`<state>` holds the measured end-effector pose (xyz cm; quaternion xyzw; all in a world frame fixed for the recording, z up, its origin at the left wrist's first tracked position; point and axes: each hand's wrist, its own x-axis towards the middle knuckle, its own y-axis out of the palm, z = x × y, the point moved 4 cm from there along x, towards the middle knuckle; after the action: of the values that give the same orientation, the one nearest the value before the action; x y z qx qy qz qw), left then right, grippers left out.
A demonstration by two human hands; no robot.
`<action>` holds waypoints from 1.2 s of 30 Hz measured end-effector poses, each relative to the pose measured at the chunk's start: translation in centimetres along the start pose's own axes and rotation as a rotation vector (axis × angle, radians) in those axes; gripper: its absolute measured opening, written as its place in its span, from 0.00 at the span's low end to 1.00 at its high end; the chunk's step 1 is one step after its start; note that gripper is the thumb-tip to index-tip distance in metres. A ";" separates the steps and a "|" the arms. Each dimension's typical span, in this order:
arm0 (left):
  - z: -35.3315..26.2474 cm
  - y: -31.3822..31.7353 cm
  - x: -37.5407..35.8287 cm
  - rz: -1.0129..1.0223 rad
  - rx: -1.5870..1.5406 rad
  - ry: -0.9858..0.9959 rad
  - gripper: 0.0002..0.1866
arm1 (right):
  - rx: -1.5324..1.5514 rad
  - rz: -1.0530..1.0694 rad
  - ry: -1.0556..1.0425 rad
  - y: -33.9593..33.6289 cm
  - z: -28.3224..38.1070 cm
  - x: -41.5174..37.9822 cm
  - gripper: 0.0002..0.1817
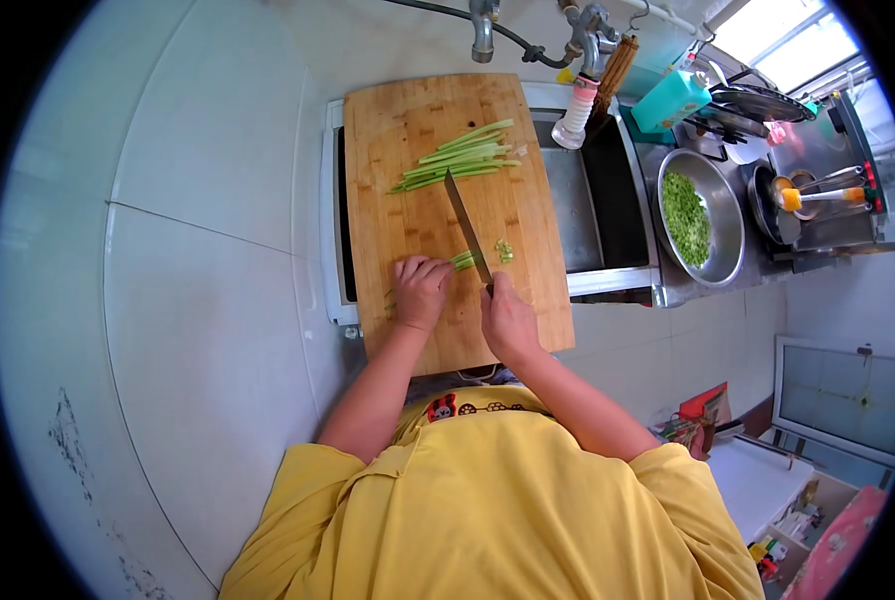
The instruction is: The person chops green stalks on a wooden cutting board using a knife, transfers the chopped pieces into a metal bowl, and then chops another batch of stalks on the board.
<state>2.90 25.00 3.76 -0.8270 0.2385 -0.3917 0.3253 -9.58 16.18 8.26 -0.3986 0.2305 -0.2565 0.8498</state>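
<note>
My right hand (510, 318) grips the handle of a kitchen knife (464, 222), whose blade points away from me over the cutting board (397, 110). Fingers curled, my left hand (422, 290) presses on a small bunch of green stalks (463, 260) just left of the blade. Small chopped pieces (504, 250) lie on the blade's right side. Farther up the board rests a pile of long green stalks (462, 157), cut to similar lengths. The left palm hides most of the held bunch.
The board lies across a sink (575, 215) with a faucet (579, 100) above. To the right, a metal bowl (733, 235) holds chopped greens. Behind it stand a teal bottle (670, 101) and pans (757, 108). A tiled wall (207, 190) borders the left.
</note>
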 end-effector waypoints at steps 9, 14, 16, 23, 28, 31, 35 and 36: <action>0.4 0.2 0.0 0.035 -0.019 -0.001 0.06 | 0.001 0.047 -0.025 0.2 0.5 0.4 0.12; 0.6 0.2 0.2 0.049 -0.087 0.010 0.05 | -0.004 0.075 0.005 0.6 0.3 1.6 0.12; 0.7 0.2 0.2 0.053 -0.090 0.011 0.04 | 0.004 0.069 0.025 0.8 0.0 1.8 0.12; 0.8 0.3 0.2 0.049 -0.116 0.003 0.03 | 0.096 -0.055 -0.033 1.4 -1.2 1.0 0.13; 0.9 0.4 -0.1 0.065 -0.116 -0.006 0.04 | 0.071 -0.061 -0.044 0.6 -0.3 0.4 0.11; 0.9 0.5 0.1 0.066 -0.121 0.001 0.04 | 0.052 -0.007 -0.028 0.3 0.3 0.4 0.11; 0.9 0.4 0.0 0.067 -0.112 0.002 0.05 | 0.010 0.022 -0.033 0.6 0.4 0.5 0.11; 0.9 0.4 0.0 0.067 -0.112 0.001 0.05 | 0.001 0.033 -0.029 0.6 0.6 0.5 0.11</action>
<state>3.58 25.04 3.07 -0.8352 0.2876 -0.3671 0.2914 -8.70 16.54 8.07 -0.3980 0.2247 -0.2368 0.8573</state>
